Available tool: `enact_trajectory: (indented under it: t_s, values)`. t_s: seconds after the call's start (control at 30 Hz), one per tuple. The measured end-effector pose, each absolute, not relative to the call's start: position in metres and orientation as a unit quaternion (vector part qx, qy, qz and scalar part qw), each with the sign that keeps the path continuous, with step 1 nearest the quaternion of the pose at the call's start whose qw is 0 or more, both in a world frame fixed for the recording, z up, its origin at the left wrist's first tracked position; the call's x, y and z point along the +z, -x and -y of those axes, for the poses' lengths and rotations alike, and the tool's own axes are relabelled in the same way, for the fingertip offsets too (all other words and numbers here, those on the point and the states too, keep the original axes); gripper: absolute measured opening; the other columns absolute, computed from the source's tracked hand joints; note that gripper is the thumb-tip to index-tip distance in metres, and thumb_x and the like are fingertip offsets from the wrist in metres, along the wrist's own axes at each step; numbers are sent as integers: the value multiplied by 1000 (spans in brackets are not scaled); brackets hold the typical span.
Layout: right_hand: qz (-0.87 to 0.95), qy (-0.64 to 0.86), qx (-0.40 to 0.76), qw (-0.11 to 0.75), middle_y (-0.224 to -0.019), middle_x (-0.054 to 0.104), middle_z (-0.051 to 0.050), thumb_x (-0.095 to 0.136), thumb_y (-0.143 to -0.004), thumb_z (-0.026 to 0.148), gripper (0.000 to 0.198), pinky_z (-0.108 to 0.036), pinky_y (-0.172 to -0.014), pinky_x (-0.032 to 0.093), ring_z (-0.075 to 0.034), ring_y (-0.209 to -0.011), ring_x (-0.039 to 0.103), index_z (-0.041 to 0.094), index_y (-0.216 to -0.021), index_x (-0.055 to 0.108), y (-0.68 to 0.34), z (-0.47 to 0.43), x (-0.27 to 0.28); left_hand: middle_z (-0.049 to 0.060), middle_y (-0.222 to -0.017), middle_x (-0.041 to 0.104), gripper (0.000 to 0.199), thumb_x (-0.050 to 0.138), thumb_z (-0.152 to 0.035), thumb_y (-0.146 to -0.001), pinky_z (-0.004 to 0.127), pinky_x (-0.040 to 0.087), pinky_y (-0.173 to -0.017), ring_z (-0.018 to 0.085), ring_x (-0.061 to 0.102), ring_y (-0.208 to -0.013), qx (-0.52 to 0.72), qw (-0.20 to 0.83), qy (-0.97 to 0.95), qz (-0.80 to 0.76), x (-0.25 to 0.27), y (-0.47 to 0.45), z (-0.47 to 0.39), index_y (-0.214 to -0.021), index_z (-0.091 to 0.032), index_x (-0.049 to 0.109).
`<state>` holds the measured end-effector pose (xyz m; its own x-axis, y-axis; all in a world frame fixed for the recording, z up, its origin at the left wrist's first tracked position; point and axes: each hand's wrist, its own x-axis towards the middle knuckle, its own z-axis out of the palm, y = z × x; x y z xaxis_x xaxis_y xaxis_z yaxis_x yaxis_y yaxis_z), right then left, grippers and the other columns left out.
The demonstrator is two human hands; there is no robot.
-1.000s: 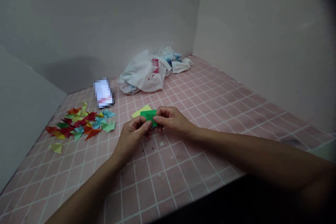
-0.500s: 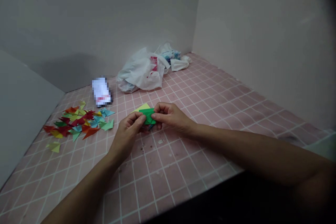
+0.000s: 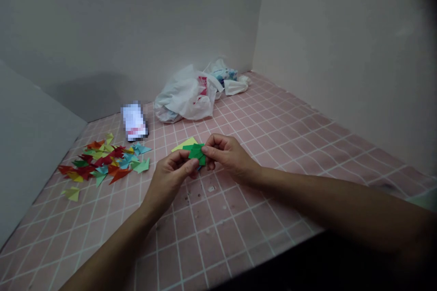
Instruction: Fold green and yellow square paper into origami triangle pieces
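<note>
A small piece of green folded paper [image 3: 196,153] is held up between both hands above the table. My left hand [image 3: 173,172] pinches its left side between thumb and fingers. At its right edge, my right hand [image 3: 229,155] grips it with thumb and forefinger, the other fingers curled. Yellow paper [image 3: 185,144] lies just behind the green piece, partly hidden by it. A bit of blue shows below the green paper, too small to make out.
A pile of folded paper shapes in several colours [image 3: 102,159] lies at the left, with a pale yellow one [image 3: 71,193] nearer me. Behind stand a phone [image 3: 134,120], a white plastic bag [image 3: 184,93] and a blue-patterned pack [image 3: 223,75]. The table [image 3: 218,236] has a pink checked cover; walls enclose it.
The left thumb has slid lower on the green paper, whose folded flaps now show more and look turned. The view has shifted slightly. Both hands keep their hold.
</note>
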<state>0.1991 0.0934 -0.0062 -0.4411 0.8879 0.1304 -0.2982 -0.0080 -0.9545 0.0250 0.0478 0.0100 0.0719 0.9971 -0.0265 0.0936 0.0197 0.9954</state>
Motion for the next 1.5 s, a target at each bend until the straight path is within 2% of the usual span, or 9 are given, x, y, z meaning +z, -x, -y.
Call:
enact_trajectory:
  t_s: [0.23, 0.47, 0.7, 0.9, 1.03, 1.27, 1.4, 1.5]
  values:
    - [524, 261, 680, 442, -58, 60, 5, 74, -80, 39, 30, -21, -51, 44, -7, -49, 55, 17, -73, 55, -198, -93, -7, 0, -66, 66, 17, 74, -31, -78, 24, 46, -58, 11, 58, -57, 459, 485, -525, -528, 12, -26, -47, -74, -16, 68]
    - [544, 263, 690, 398, -57, 61, 4, 71, -80, 30, 22, -21, -51, 44, -8, -48, 56, 18, -73, 54, -199, -94, -8, -3, -60, 62, 17, 74, -29, -78, 23, 42, -56, 10, 55, -55, 491, 468, -511, -528, 13, -24, -47, -71, -17, 63]
    - [563, 228, 700, 375, -59, 61, 4, 67, -82, 31, 23, -21, -51, 44, -7, -48, 55, 17, -70, 54, -198, -95, -8, -3, -60, 61, 15, 71, -28, -78, 24, 42, -58, 11, 54, -56, 469, 454, -535, -536, 14, -23, -46, -71, -17, 62]
    - [580, 242, 682, 373, -58, 59, 4, 65, -85, 31, 25, -20, -50, 42, -7, -49, 53, 18, -69, 52, -198, -92, -6, -1, -63, 63, 17, 70, -32, -81, 26, 42, -61, 12, 54, -59, 448, 480, -544, -523, 12, -20, -47, -74, -17, 65]
    - [600, 244, 671, 362, -58, 58, 4, 65, -86, 30, 24, -21, -50, 41, -8, -50, 52, 18, -69, 53, -198, -92, -6, -2, -59, 60, 20, 70, -31, -82, 26, 41, -62, 12, 53, -59, 457, 466, -550, -521, 11, -22, -46, -68, -18, 64]
    - [612, 250, 650, 375, -61, 57, 4, 61, -88, 31, 21, -22, -52, 41, -8, -52, 52, 18, -73, 54, -198, -92, -6, -2, -63, 62, 19, 69, -29, -84, 26, 43, -65, 13, 56, -62, 482, 456, -537, -521, 12, -26, -41, -70, -18, 64]
    - [661, 271, 601, 359, -57, 54, 4, 63, -87, 26, 22, -20, -50, 38, -8, -51, 49, 18, -69, 53, -199, -96, -6, -1, -62, 63, 15, 72, -29, -81, 25, 42, -61, 12, 55, -60, 465, 461, -539, -530, 13, -26, -44, -73, -17, 67]
    - [653, 274, 612, 354, -57, 55, 4, 63, -87, 27, 23, -20, -49, 39, -8, -51, 50, 17, -69, 54, -199, -98, -7, -1, -59, 63, 17, 74, -30, -78, 25, 42, -60, 12, 55, -58, 472, 455, -528, -540, 14, -26, -45, -69, -16, 67]
